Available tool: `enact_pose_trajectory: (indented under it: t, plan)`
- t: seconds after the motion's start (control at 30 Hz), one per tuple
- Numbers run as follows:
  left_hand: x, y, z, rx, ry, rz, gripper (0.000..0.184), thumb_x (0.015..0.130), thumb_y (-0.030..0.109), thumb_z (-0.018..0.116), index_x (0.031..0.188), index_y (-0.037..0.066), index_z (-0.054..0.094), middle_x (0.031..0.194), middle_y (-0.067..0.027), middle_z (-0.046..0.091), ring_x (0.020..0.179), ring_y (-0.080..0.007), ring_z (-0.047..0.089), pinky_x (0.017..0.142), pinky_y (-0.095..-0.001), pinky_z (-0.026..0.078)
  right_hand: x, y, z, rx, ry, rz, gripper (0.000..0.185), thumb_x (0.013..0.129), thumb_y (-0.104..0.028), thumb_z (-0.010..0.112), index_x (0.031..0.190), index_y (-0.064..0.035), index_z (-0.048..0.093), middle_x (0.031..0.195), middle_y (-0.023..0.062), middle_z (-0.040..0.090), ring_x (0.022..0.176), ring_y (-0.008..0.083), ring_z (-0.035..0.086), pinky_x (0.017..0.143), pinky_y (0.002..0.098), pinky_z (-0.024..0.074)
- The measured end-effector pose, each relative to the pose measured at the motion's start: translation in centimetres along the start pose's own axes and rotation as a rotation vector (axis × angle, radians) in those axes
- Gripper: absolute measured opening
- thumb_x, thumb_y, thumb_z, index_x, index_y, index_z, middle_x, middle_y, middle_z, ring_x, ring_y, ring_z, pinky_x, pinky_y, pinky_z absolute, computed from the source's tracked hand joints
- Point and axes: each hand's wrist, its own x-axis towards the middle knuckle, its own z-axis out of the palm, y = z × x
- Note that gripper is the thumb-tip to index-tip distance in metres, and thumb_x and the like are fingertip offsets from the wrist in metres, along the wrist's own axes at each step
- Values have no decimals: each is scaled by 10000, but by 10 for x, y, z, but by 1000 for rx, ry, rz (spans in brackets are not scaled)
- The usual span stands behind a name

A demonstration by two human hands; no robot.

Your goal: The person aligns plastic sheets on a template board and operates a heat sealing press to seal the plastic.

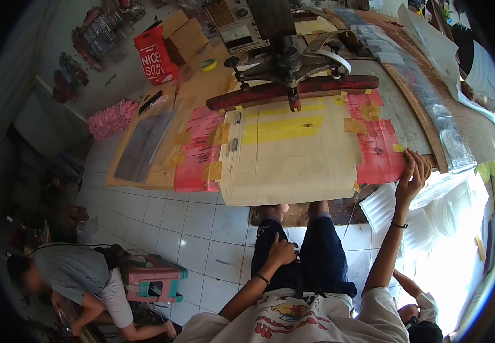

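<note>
The sheet (pixel 299 166) lies on the table (pixel 170 111) in front of the person, its near edge above the knees. It is pale cream, with a broad translucent yellow band (pixel 284 130) across its upper part, thin dark lines ruled over it, and two small metal pieces (pixel 235 144) by its left side. Red strips (pixel 378 150), scuffed with dark marks, flank it on both sides, joined by patches of amber tape (pixel 355 126). The press (pixel 293 86) reaches over the far edge with its worn dark-red bar. The right hand (pixel 413 172) rests its fingers at the right red strip's near corner; whether they grip cannot be told. The left hand (pixel 281 252) lies on the thigh, fingers bent, its grip unclear.
</note>
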Motion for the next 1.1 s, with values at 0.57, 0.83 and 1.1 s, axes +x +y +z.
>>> enact_pose_trajectory:
  t: [0.57,0.83,1.1]
  plan:
    - [0,2,0,6,4,-1,383,906,380,584,1166,127,706,1108,-143,716,1155,-300,621,1178,-622,114,1,-1,-1,18,-8,-7,306,1012,-139,447,1046,-20,726,1097,73,721,1101,259,608,1052,411,351]
    - [-2,-1,11,-37,83,-6,357,900,384,610,1120,130,731,1047,-174,722,1122,-319,635,1174,-623,112,2,-4,-4,4,-26,-19,302,1018,-139,449,1041,-16,723,1110,83,715,1120,253,607,1048,404,365]
    - [-5,4,8,-58,64,-19,349,892,370,604,1114,132,729,1065,-164,719,1125,-313,633,1171,-628,130,2,-4,-3,23,-24,2,305,1014,-148,446,1033,-22,723,1100,72,719,1114,264,604,1047,412,355]
